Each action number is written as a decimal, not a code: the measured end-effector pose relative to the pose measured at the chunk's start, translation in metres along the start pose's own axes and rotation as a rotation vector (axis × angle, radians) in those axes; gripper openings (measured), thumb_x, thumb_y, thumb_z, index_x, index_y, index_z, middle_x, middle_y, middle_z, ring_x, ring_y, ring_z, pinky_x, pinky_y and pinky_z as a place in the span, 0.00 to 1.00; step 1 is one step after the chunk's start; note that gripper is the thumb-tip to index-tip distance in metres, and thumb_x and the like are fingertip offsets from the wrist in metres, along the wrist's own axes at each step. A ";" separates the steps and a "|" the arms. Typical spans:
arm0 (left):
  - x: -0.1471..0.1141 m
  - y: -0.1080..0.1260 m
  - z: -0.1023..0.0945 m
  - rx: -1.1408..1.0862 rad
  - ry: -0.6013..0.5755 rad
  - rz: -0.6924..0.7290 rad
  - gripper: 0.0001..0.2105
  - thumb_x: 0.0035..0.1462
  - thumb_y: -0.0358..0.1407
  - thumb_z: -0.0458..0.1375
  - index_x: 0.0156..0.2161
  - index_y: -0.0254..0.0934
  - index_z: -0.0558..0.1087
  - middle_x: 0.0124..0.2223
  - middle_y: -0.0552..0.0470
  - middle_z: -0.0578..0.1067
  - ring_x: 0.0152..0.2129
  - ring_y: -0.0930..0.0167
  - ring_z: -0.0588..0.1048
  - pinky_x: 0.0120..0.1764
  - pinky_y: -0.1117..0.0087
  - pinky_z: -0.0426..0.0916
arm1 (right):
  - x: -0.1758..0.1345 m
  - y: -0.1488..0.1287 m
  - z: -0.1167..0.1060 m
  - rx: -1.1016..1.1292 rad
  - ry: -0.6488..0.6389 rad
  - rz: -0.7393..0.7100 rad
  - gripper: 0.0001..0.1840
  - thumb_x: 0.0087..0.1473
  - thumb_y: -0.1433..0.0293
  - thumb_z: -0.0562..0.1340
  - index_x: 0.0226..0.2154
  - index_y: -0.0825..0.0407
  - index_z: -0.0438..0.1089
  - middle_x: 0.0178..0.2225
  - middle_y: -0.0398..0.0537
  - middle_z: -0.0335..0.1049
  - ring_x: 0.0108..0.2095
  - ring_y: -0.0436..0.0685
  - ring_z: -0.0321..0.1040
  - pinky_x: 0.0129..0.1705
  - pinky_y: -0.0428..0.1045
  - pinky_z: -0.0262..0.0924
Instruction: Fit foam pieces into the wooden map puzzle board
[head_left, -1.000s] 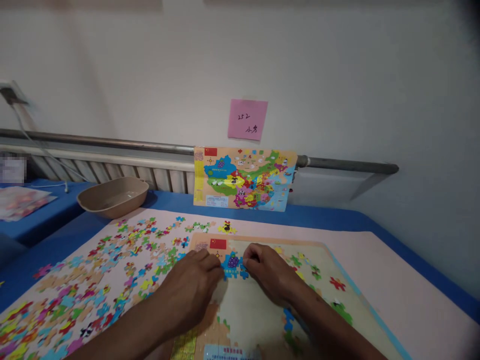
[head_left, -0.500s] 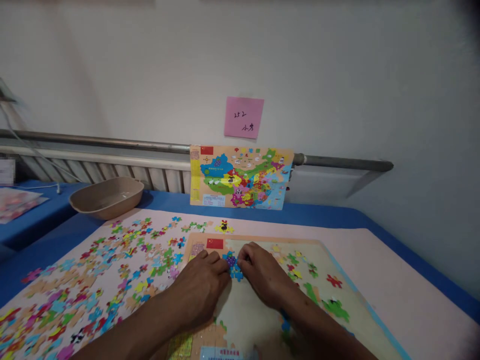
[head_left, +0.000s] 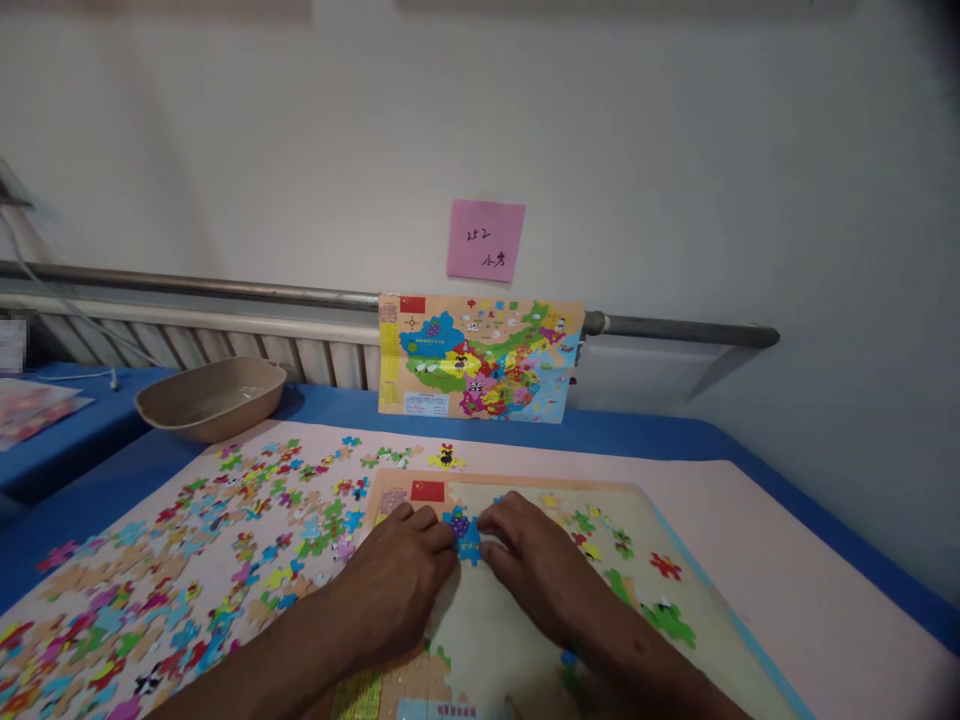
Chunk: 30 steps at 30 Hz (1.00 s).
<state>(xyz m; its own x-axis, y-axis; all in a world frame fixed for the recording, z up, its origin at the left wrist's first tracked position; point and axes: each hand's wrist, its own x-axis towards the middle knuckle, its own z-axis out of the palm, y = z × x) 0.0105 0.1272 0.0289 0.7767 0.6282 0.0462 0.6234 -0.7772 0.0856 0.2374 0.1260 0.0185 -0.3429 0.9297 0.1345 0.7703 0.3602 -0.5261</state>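
Over the left part of the puzzle board (head_left: 510,620), my two hands are on either side of a small joined cluster of blue puzzle pieces (head_left: 466,540) with purple grapes on it. My left hand (head_left: 405,575) is closed, its curled fingertips at the cluster's left edge. At the right edge is my right hand (head_left: 536,560), its thumb and bent forefinger parted, with no piece visible between them. The fingertips partly cover the blue pieces. A flag section (head_left: 427,491) lies in the frame's upper left corner.
Many loose puzzle pieces (head_left: 172,570) cover the pink sheet on the left. More pieces, including a red one (head_left: 666,566), lie on the board's right. A printed map (head_left: 480,358) stands behind, a beige basin (head_left: 214,398) at back left. A yellow piece group (head_left: 446,458) sits above the board.
My right thumb and forefinger have spread apart, and the blue cluster shows more clearly between my hands. My left hand has barely moved. The view has shifted slightly.
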 end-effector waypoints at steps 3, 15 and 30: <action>-0.001 0.000 0.001 0.005 0.000 0.002 0.06 0.57 0.31 0.62 0.41 0.36 0.76 0.48 0.49 0.80 0.45 0.58 0.73 0.49 0.52 0.67 | -0.006 -0.001 0.006 -0.010 -0.004 -0.040 0.11 0.62 0.78 0.67 0.46 0.49 0.74 0.46 0.48 0.69 0.48 0.61 0.65 0.50 0.53 0.57; 0.000 0.001 -0.003 -0.001 -0.017 -0.011 0.02 0.63 0.31 0.59 0.38 0.37 0.75 0.47 0.50 0.79 0.44 0.60 0.73 0.50 0.52 0.66 | -0.005 -0.012 0.009 -0.137 -0.041 -0.023 0.10 0.60 0.80 0.67 0.41 0.50 0.74 0.45 0.49 0.70 0.47 0.62 0.65 0.47 0.54 0.57; 0.000 0.000 -0.002 -0.003 0.014 -0.003 0.03 0.58 0.32 0.64 0.36 0.38 0.74 0.47 0.51 0.79 0.44 0.60 0.72 0.48 0.54 0.62 | -0.005 -0.006 0.000 -0.113 -0.093 -0.091 0.15 0.60 0.78 0.68 0.47 0.46 0.78 0.45 0.47 0.71 0.48 0.62 0.65 0.50 0.55 0.56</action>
<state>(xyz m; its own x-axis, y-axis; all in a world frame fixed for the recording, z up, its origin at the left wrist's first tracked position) 0.0103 0.1270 0.0313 0.7733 0.6313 0.0594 0.6258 -0.7749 0.0887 0.2342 0.1193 0.0206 -0.4583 0.8835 0.0968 0.7874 0.4541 -0.4168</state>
